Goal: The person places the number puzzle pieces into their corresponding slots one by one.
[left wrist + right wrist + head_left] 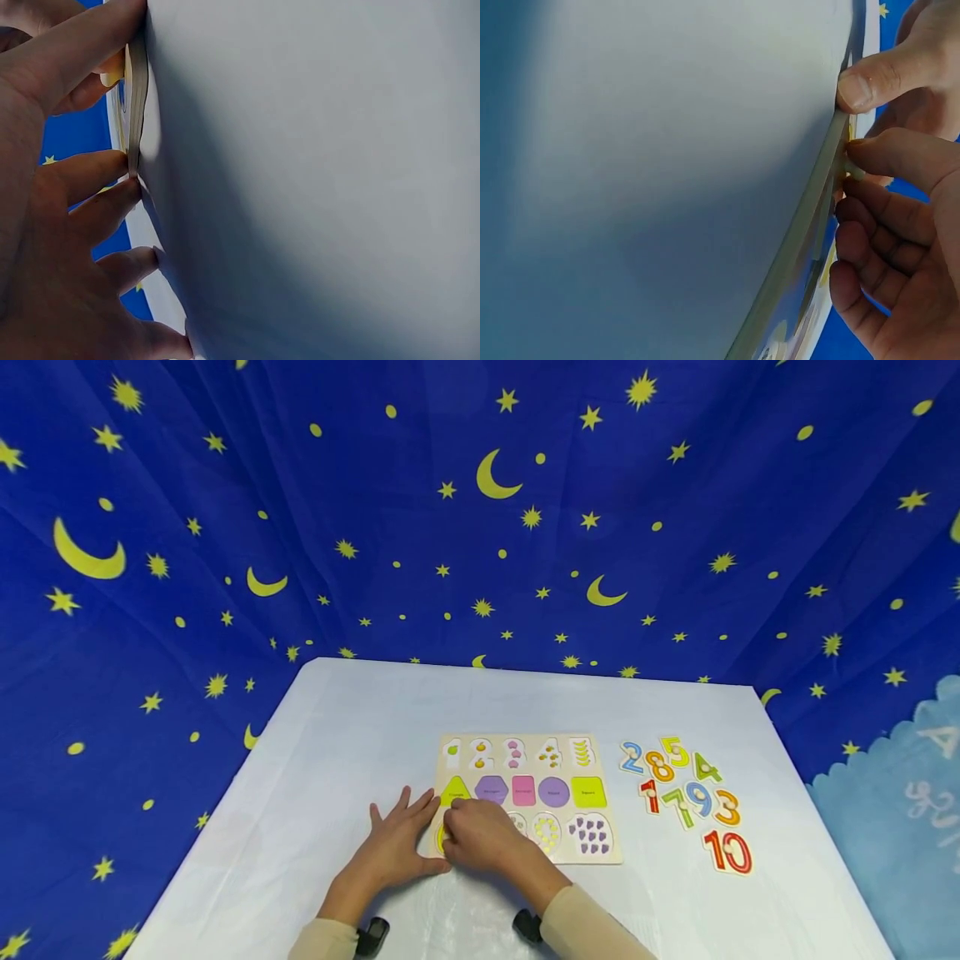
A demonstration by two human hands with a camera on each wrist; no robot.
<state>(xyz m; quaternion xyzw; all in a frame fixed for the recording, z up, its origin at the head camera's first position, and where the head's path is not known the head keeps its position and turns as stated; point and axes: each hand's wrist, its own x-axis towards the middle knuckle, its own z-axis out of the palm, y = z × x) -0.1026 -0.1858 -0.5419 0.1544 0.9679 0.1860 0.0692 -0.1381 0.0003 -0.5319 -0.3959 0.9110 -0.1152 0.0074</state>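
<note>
A wooden peg puzzle board (531,857) lies flat on the table, with fruit pictures in number-shaped recesses and a middle row of coloured shapes. At its lower left corner my right hand (483,835) pinches the small pale knob (853,171) of a puzzle piece between thumb and index finger. A yellow bit (441,837) shows beside those fingers; the rest is hidden under the hand. My left hand (396,843) is spread at the board's left side, with its thumb at the front edge and fingertips on the table and against the board.
Right of the board lie several loose number pieces with knobs, among them a blue 2 (632,757), a green 4 (706,767) and a red 10 (727,852). White cloth covers the table (360,718). A blue star-patterned curtain (420,527) stands behind and at the sides.
</note>
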